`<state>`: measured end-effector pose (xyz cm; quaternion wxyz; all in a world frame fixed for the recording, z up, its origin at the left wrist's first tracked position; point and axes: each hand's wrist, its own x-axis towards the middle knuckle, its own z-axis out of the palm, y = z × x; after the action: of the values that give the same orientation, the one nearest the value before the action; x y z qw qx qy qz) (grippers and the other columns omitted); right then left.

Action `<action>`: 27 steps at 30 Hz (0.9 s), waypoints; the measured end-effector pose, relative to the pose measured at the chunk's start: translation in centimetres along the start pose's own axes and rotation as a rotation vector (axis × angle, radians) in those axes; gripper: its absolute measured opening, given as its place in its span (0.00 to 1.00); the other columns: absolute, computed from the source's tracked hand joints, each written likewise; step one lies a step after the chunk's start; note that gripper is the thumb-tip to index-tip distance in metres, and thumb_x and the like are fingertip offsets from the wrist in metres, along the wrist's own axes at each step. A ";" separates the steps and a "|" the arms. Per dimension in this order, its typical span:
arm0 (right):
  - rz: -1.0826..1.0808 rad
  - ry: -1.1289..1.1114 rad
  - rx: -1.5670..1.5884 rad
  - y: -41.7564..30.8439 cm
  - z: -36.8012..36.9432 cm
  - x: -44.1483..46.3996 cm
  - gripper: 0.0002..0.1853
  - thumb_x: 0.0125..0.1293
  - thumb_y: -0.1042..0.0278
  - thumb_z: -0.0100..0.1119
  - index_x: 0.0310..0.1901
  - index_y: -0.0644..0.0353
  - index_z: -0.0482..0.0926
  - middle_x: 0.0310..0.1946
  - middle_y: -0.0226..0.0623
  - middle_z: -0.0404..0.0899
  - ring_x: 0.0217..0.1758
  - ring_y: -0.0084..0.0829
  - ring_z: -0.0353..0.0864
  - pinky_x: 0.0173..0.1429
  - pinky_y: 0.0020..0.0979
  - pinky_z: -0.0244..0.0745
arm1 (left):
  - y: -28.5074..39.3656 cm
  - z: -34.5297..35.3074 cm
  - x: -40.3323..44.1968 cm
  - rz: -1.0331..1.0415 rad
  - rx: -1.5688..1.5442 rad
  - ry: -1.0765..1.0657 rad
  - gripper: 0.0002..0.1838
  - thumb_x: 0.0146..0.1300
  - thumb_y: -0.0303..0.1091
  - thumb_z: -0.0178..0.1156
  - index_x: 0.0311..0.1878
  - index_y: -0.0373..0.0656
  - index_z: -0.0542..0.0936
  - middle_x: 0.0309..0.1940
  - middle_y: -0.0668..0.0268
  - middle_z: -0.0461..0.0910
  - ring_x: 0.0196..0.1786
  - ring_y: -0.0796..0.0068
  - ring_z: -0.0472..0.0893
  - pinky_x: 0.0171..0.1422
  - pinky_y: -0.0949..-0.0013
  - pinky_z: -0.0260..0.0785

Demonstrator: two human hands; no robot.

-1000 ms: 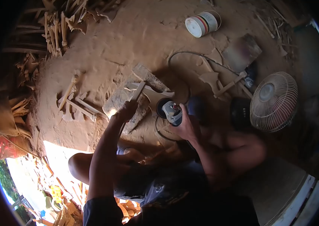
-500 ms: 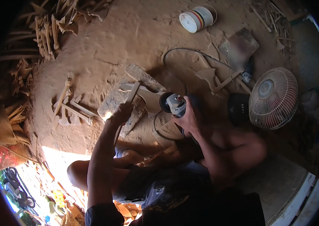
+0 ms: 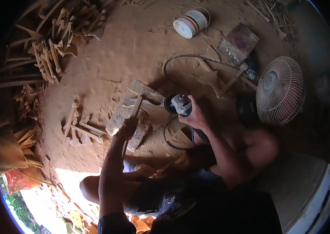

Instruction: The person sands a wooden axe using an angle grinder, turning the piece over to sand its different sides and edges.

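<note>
My right hand (image 3: 196,116) is wrapped round an angle grinder (image 3: 181,105), its dark disc facing left. My left hand (image 3: 126,130) is closed round a long, flat, pale strip (image 3: 136,107), of bone or wood, which points up and away from me. The disc and the strip are apart. Beneath the left hand lies a rough stone block (image 3: 134,137), with another block (image 3: 146,91) just beyond it. A pale, flat piece (image 3: 154,112) lies between the blocks and the grinder.
A floor fan (image 3: 280,89) stands at right. Beyond are a white bucket (image 3: 190,25) on its side and a square slab (image 3: 238,43). A cable (image 3: 188,56) loops over the dirt floor. Long bones (image 3: 71,117) lie at left, with a bone pile (image 3: 48,58) farther back.
The whole view has shifted slightly as my head moved. Both hands keep their hold on the grinder and the strip, with little other visible movement.
</note>
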<state>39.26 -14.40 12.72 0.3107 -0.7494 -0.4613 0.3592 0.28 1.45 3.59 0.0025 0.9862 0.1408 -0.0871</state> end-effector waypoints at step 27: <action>-0.016 0.026 0.097 -0.6 0.1 0.0 0.49 0.49 0.59 0.79 0.73 0.65 0.67 0.58 0.55 0.83 0.63 0.52 0.85 0.67 0.44 0.79 | -0.4 0.0 -0.4 -0.043 -0.106 0.135 0.17 0.68 0.27 0.55 0.58 0.43 0.81 0.44 0.54 0.80 0.45 0.53 0.81 0.45 0.50 0.73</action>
<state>38.90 -14.20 13.12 0.3553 -0.7343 -0.4455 0.3688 -0.17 1.69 3.68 0.0435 0.9850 0.1662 -0.0131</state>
